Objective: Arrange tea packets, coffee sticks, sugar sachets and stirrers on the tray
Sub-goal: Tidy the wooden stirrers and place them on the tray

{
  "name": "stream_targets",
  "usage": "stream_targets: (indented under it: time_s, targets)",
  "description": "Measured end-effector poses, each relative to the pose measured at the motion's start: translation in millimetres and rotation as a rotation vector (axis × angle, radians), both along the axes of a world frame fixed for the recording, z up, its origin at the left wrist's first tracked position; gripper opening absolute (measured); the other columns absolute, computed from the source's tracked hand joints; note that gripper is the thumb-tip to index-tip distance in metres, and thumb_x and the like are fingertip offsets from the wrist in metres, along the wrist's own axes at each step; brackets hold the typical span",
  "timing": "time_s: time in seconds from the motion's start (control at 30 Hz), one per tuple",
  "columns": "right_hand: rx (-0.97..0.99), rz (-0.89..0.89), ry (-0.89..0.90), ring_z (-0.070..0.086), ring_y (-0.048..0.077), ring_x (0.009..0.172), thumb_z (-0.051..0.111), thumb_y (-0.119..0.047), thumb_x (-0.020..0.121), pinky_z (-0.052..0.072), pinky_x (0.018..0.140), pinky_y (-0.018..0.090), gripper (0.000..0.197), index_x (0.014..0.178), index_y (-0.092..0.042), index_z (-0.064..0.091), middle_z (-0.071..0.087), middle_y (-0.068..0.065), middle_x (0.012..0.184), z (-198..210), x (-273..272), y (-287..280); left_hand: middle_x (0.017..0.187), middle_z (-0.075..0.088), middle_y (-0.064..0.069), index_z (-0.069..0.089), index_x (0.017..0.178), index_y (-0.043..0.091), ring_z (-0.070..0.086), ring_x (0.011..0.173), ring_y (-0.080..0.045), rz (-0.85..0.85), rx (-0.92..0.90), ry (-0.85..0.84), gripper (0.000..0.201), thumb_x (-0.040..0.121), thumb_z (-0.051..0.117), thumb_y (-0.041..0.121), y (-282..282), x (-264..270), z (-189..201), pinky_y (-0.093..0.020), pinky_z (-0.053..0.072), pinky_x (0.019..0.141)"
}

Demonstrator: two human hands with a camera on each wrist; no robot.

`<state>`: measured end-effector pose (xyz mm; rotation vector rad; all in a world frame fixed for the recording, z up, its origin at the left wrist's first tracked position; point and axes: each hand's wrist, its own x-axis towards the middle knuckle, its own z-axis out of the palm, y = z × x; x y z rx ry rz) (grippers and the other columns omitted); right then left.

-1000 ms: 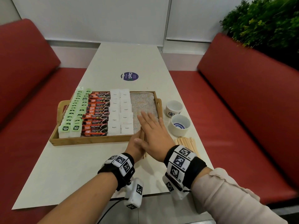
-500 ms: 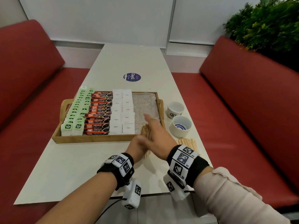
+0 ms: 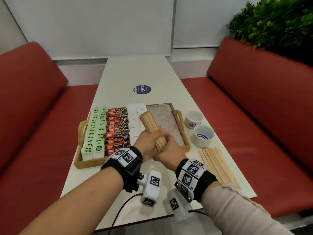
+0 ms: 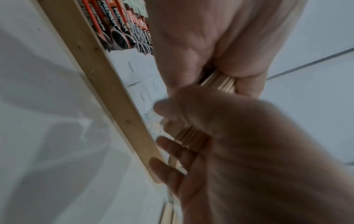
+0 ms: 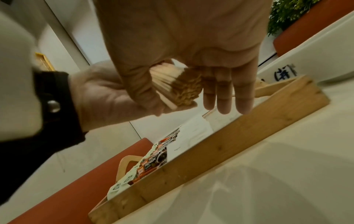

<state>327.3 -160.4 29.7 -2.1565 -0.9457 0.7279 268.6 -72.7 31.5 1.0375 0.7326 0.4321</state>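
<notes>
A wooden tray [image 3: 91, 164] holds rows of green tea packets [image 3: 94, 131], orange coffee sticks [image 3: 116, 131] and white sugar sachets [image 3: 134, 119]. Its right strip shows only a grey liner [image 3: 166, 119]. My left hand [image 3: 149, 139] grips a bundle of wooden stirrers [image 3: 149, 122] around its middle, tilted above the tray's front right part. My right hand [image 3: 171, 150] holds the bundle's near end [image 5: 178, 86] between thumb and straight fingers [image 5: 220, 94]. The left wrist view shows the left hand's fingers curled round the sticks [image 4: 220, 83], above the tray's front rim [image 4: 107, 84].
More loose stirrers [image 3: 218, 165] lie on the white table to the right of the tray. Two small white cups [image 3: 194, 118] [image 3: 202, 135] stand beside the tray's right handle. A round blue sticker [image 3: 142, 89] lies behind the tray. Red benches flank the table.
The stirrer bundle has risen from the table in front of the tray to above the tray. My right hand, flat and open before, now holds the bundle's near end.
</notes>
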Motion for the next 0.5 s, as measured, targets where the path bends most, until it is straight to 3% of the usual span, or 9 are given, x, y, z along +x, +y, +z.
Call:
stream_targets:
  time_s: [0.07,0.13,0.23,0.3,0.4,0.43,0.5]
  targets:
    - [-0.035,-0.022,-0.049,0.062,0.023,0.098,0.069,-0.020,0.076,0.049,0.078,0.028,0.066,0.133,-0.010,0.037,0.064,0.006,0.107,-3,-7,11,0.107,0.071,-0.010,0.063,0.090,0.010,0.063,0.107,-0.027,-0.034,0.017,0.059,0.008,0.089,0.064,0.018,5,-1,-2,-0.045,0.050,0.091]
    - [-0.086,-0.056,-0.095,0.062,0.026,0.102,0.066,-0.020,0.080,0.047,0.077,0.028,0.060,0.133,-0.011,0.041,0.065,0.009,0.109,-6,-11,17,0.109,0.071,-0.004,0.064,0.088,0.013,0.059,0.111,-0.024,-0.088,0.005,0.105,0.012,0.089,0.064,0.025,10,-2,-6,-0.045,0.048,0.090]
    - [-0.093,-0.081,-0.103,0.063,0.026,0.099,0.064,-0.025,0.082,0.046,0.072,0.028,0.046,0.123,-0.012,0.050,0.064,0.006,0.097,-10,-13,18,0.107,0.070,-0.005,0.063,0.082,0.015,0.062,0.098,-0.023,-0.137,-0.040,0.138,0.013,0.090,0.063,0.025,15,-1,-9,-0.039,0.047,0.081]
    - [-0.073,-0.104,-0.093,0.063,0.026,0.097,0.063,-0.029,0.081,0.049,0.074,0.029,0.044,0.121,-0.013,0.052,0.062,0.004,0.091,-9,-13,18,0.103,0.070,-0.007,0.065,0.081,0.013,0.063,0.094,-0.021,-0.150,-0.052,0.150,0.012,0.088,0.065,0.022,21,4,-11,-0.039,0.049,0.085]
    - [-0.067,-0.139,-0.089,0.064,0.025,0.093,0.061,-0.035,0.079,0.047,0.071,0.028,0.068,0.140,-0.018,0.036,0.065,0.005,0.092,-7,-9,28,0.119,0.066,-0.011,0.074,0.073,0.013,0.054,0.122,-0.025,-0.147,-0.025,0.192,0.021,0.066,0.081,0.031,37,16,-12,-0.044,0.040,0.106]
    - [-0.067,-0.146,-0.086,0.063,0.025,0.093,0.059,-0.037,0.079,0.048,0.071,0.029,0.068,0.139,-0.017,0.036,0.066,0.005,0.094,-5,-6,31,0.127,0.061,-0.013,0.074,0.073,0.014,0.050,0.127,-0.027,-0.164,-0.013,0.229,0.026,0.059,0.082,0.034,43,21,-12,-0.044,0.038,0.108]
    - [-0.076,-0.141,-0.073,0.062,0.026,0.095,0.058,-0.036,0.081,0.047,0.072,0.029,0.056,0.130,-0.011,0.045,0.064,0.006,0.095,1,1,39,0.136,0.053,-0.017,0.073,0.064,0.017,0.046,0.129,-0.031,-0.205,-0.031,0.311,0.017,0.063,0.081,0.032,54,31,-8,-0.044,0.040,0.107]
